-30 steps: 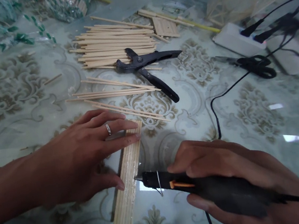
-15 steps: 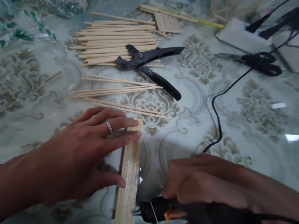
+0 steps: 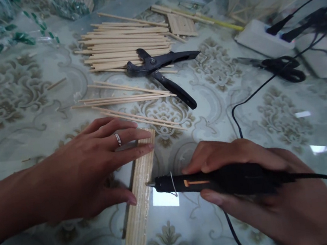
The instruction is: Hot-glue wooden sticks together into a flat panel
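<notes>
A narrow panel of pale wooden sticks (image 3: pixel 139 217) lies lengthwise near the glass edge, with a glossy, wet-looking line along its face. Across its upper part my left hand (image 3: pixel 99 162), wearing a ring, rests with fingers spread; two fingertips touch the far end and the thumb is at the left edge. My right hand (image 3: pixel 245 160) is wrapped round a black hot glue gun (image 3: pixel 194 182) with an orange trigger. The metal nozzle points left and meets the panel's right edge around mid-length, or hovers just over it.
Loose sticks (image 3: pixel 130 98) and a stick pile (image 3: pixel 124 42) lie beyond my hands. Black cutters (image 3: pixel 165 68) rest partly on the pile. Scissors (image 3: pixel 278 66), a white power strip (image 3: pixel 263 40) and a black cable (image 3: pixel 235 115) are on the right. Plastic wrapping (image 3: pixel 0 31) lies at the back left.
My right hand has moved the glue gun away from me along the panel, from its near end to about the middle. My left hand and the panel have stayed put.
</notes>
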The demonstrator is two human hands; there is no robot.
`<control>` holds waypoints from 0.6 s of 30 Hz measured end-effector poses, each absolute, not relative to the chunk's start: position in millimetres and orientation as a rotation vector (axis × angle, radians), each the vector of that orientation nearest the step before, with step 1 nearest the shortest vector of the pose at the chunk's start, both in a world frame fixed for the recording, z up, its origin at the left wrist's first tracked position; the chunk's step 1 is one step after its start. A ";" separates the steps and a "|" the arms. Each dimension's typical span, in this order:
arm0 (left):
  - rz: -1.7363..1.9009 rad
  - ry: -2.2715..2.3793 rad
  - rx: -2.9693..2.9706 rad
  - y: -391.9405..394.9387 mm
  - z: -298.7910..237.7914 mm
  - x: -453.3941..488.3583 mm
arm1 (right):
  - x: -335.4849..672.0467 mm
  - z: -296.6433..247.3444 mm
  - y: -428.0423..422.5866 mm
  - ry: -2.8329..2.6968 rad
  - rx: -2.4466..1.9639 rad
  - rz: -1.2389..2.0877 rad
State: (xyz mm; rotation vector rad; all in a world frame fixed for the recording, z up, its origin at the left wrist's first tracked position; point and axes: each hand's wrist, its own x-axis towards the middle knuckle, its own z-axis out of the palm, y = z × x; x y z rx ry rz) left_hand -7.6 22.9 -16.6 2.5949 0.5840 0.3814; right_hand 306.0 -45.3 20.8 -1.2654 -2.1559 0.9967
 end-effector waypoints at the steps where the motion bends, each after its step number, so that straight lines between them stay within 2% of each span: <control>1: 0.380 0.583 2.601 23.0 -16.7 -7.7 | 306.5 20.3 -45.0 -2.165 -1.250 0.979; 18: 0.363 0.580 2.611 23.6 -17.2 -8.2 | 315.2 12.7 -40.8 -2.114 -1.341 0.708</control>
